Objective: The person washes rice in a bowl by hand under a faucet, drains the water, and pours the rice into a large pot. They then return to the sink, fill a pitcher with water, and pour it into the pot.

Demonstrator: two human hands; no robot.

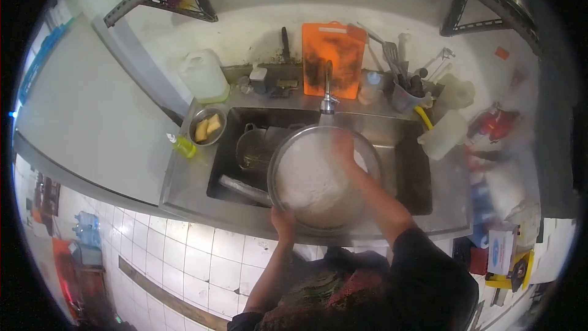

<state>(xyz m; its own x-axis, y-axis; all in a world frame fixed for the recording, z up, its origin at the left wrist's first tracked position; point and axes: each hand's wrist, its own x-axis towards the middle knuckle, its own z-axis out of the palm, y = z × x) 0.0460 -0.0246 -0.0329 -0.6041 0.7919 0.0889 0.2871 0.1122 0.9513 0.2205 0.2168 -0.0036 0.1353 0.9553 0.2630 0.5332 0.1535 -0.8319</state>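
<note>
A large round metal bowl (274, 175) is over the sink (422, 178), beneath the faucet (329, 89). Inside it are white, cloudy contents (309, 175) with a paler mound toward the middle; they may be grains in milky water, but I cannot tell. My left hand (283, 224) grips the bowl's near left rim. Over the right part of the contents, inside the rim, is my right hand (344, 148), its fingers smeared by motion.
Left in the sink sits a pan (248, 147). On the left counter are a small bowl (217, 138) with yellow sponges and a green soap bottle (182, 146). Behind stand a jug (205, 76), an orange cutting board (334, 55) and a utensil holder (407, 98). A shelf bracket (484, 24) overhangs.
</note>
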